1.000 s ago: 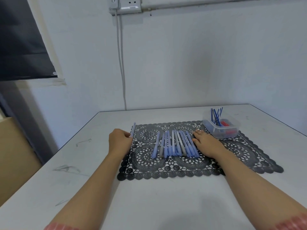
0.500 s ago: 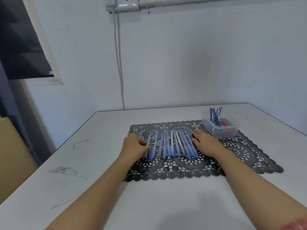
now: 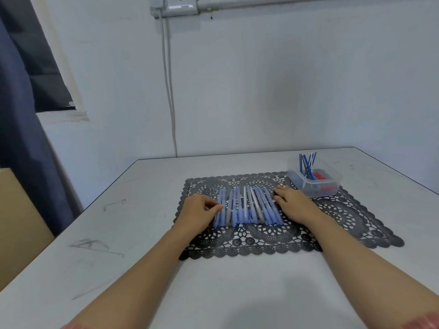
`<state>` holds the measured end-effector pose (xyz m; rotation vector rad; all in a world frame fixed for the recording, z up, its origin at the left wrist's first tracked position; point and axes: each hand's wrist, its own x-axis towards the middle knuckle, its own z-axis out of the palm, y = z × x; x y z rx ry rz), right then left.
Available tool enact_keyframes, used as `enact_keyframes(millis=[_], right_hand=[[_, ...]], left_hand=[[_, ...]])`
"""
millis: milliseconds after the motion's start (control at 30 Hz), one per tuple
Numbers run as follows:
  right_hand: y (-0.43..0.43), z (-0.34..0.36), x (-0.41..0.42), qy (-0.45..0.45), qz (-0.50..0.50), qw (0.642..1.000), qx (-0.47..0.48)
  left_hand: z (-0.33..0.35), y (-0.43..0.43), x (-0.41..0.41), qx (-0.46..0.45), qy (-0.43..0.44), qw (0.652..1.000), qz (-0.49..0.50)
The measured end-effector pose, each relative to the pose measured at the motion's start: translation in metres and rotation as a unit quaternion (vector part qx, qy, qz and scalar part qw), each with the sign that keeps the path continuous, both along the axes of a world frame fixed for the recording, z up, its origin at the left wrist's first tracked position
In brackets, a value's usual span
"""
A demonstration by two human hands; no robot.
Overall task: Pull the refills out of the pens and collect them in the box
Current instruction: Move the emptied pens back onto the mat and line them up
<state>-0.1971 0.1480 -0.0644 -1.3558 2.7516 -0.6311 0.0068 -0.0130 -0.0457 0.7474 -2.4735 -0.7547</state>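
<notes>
Black lace placemat point(image 3: 344, 217) carries row of blue and grey plastic pens point(image 3: 249, 207) mid-mat, clear plastic box point(image 3: 316, 187) far right. Pens likely light, stiff, slick: take mid-barrel. Right hand point(image 3: 294, 205) flat against row, fingers straight; left hand point(image 3: 197, 212) curled at leftmost pen, grip unclear.

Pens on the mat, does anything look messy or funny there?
A little. The pens are not all straight: those on the right slant and crowd together. The refills poke out above the box rim, leaning. Nothing looks spilled or broken.

left grip point(image 3: 199, 211) curled, right grip point(image 3: 293, 205) flat, palm down
</notes>
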Motion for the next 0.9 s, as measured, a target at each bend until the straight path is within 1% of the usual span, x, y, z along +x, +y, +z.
enact_keyframes(millis=[100,167,200,267,400,500,600,833,900], right_hand=[[0.002,0.005,0.005,-0.027,0.016,0.996,-0.080],[0.004,0.009,0.011,-0.060,0.069,0.990,-0.109],[0.005,0.011,0.016,-0.076,0.100,0.987,-0.102],[0.006,0.012,0.023,-0.080,0.152,0.984,-0.050],[0.004,0.010,0.027,-0.008,0.208,0.976,0.058],[0.003,0.009,0.029,0.016,0.211,0.973,0.093],[0.002,0.007,0.029,0.030,0.202,0.973,0.112],[-0.003,0.007,0.029,0.029,0.220,0.969,0.106],[-0.004,0.006,0.028,0.031,0.227,0.968,0.101]], left_hand=[[-0.005,-0.007,0.000,-0.046,0.005,0.998,-0.045],[-0.008,-0.011,0.001,-0.058,-0.013,0.993,-0.102],[-0.009,-0.012,0.001,-0.066,-0.030,0.989,-0.133],[-0.011,-0.012,0.001,-0.091,-0.061,0.976,-0.186],[-0.016,-0.011,-0.007,-0.150,-0.100,0.956,-0.232],[-0.020,-0.012,-0.015,-0.173,-0.128,0.946,-0.244],[-0.021,-0.012,-0.017,-0.159,-0.151,0.944,-0.246],[-0.019,-0.007,-0.015,-0.096,-0.139,0.958,-0.232],[-0.019,-0.007,-0.014,-0.090,-0.136,0.959,-0.233]])
